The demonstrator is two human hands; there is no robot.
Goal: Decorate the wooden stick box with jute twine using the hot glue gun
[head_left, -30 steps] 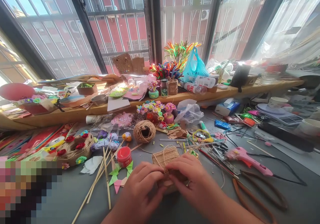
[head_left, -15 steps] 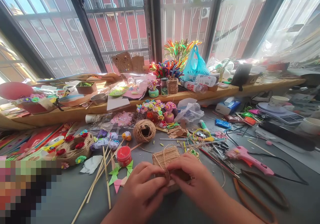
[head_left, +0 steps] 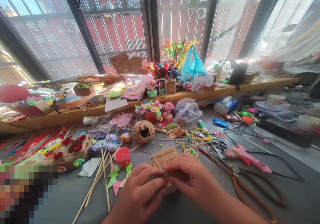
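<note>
A small box wrapped in jute twine (head_left: 168,158) lies between my hands at the near middle of the table. A loose loop of twine (head_left: 163,162) arches over its top and runs down to my fingertips. My left hand (head_left: 143,192) is closed, its fingertips pinching the strand at the box's near side. From the right, my right hand (head_left: 196,177) is closed too, thumb and index finger at the same strand and box edge. My fingers hide the exact pinch points. Behind the box sits a ball of twine (head_left: 143,132), with a strand trailing from it.
Left of my hands lie thin wooden sticks (head_left: 105,180), a red-lidded jar (head_left: 122,157) and a folded-paper ring (head_left: 115,180). On the right are a pink glue gun (head_left: 250,159) with its cable and large scissors (head_left: 260,190). A cluttered wooden ledge (head_left: 140,103) runs behind.
The view has shifted slightly, so the scene sits a little further left. My hands stay at the box with almost the same grip on the twine.
</note>
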